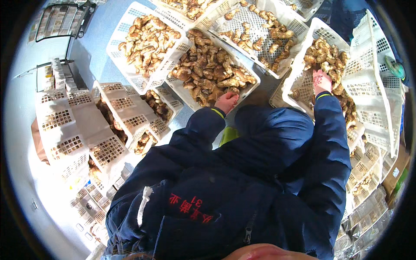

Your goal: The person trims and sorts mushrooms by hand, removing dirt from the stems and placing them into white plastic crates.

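My left hand is at the near rim of a white crate heaped with brown mushrooms. Its fingers are curled closed, and a small mushroom shows at their tips. Further right, my right hand reaches down into another white crate. Its fingers touch the pale brown mushrooms piled there; the fingertips are partly hidden, so their grip is unclear.
Beyond my left hand, a tilted white crate holds lighter mushrooms. A sparsely filled crate lies ahead. White crates stand at the left, and more lean at the right. A wheeled cart is far left.
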`<state>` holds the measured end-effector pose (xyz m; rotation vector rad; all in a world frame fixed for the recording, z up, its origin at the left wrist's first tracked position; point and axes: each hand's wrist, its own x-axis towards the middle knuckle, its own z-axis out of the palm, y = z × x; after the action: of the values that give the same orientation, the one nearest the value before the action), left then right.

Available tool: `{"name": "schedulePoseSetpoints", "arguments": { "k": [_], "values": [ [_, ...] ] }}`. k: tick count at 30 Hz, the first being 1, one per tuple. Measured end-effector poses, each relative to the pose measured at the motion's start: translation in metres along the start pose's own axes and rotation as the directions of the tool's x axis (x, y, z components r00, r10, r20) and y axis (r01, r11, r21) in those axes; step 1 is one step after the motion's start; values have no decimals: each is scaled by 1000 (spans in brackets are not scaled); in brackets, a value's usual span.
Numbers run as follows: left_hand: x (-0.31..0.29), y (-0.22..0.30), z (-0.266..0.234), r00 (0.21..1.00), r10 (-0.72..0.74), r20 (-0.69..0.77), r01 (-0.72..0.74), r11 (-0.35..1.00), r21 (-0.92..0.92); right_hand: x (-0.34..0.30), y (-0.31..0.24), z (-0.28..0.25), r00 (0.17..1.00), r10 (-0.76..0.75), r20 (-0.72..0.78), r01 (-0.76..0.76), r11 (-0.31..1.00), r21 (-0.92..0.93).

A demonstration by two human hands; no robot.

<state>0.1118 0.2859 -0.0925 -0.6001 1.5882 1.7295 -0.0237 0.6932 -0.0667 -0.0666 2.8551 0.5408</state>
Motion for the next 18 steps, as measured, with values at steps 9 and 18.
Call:
{"name": "schedulePoseSetpoints", "arguments": {
  "k": [9,18],
  "values": [
    [-11,-4,-22,998,49,-38,-53,995,-88,-65,28,-71,978,201,-62,-126,796,592],
    [-89,145,106,857,391,335,-303,909,-286,-164,-29,-204,916,272,-294,332,-107,937]
  ]
}}
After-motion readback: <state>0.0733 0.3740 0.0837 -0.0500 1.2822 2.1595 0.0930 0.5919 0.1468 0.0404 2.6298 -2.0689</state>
